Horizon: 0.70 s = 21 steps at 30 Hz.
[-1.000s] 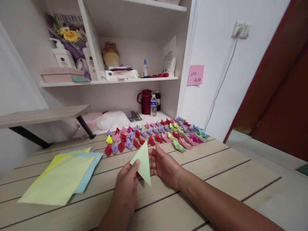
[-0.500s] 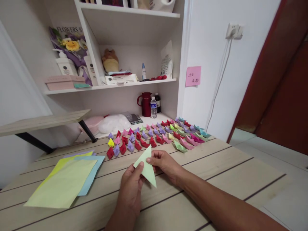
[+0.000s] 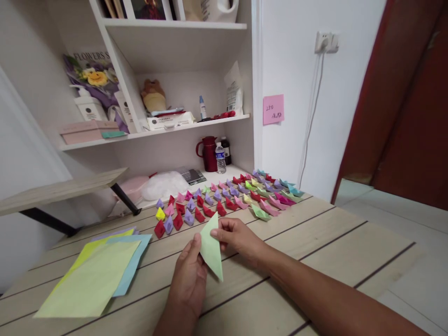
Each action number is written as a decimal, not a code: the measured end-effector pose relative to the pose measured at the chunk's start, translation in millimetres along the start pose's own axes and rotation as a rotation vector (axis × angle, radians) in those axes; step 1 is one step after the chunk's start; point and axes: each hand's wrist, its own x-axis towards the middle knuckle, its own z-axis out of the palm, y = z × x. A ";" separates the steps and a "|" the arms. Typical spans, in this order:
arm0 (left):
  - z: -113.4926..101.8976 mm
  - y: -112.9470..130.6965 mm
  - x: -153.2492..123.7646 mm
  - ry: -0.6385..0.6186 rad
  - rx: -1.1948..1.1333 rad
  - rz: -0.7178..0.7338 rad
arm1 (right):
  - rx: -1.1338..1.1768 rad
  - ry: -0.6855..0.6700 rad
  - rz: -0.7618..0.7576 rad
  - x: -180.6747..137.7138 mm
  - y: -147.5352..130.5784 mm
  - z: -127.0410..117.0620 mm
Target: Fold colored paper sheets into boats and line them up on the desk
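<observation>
A pale green sheet of paper, folded into a pointed shape, is held up between my hands above the table. My right hand pinches its right edge, thumb on the front and fingers curled behind. Along the lower left edge, my left hand grips it with the thumb beside the edge; the other fingers are partly hidden behind the paper. Just beyond my hands stand several rows of small folded paper boats in red, purple, pink, green, yellow and blue.
Loose coloured paper sheets lie overlapping on the left of the wooden table. Behind them is a small raised shelf on black legs. A red jug and a water bottle stand at the back, below the white shelves.
The folded paper has turned slightly, its lower tip shifting left and down. My left thumb has moved from the paper's face to its edge. The view has shifted a little to the right.
</observation>
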 end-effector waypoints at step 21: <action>9.4 9.2 -4.6 0.045 -0.076 -0.106 | 0.023 -0.092 -0.079 -2.6 -1.1 -0.9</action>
